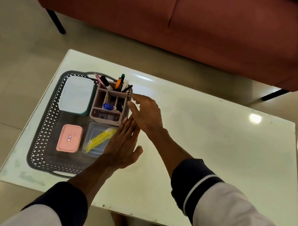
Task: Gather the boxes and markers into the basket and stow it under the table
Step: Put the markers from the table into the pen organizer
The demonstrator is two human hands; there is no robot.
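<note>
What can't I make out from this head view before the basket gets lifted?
- Basket: its right rim is hidden by the left hand and right hand; whether either hand touches it is unclear.
- Clear box: its right edge is covered by the left hand.
- Pink box: label too small to read.
- Under the table: hidden by the tabletop.
- Organizer: marker colours are partly blurred.

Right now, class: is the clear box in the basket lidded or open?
Cannot tell: the clear box shows yellow contents, but a clear lid would look alike.
</note>
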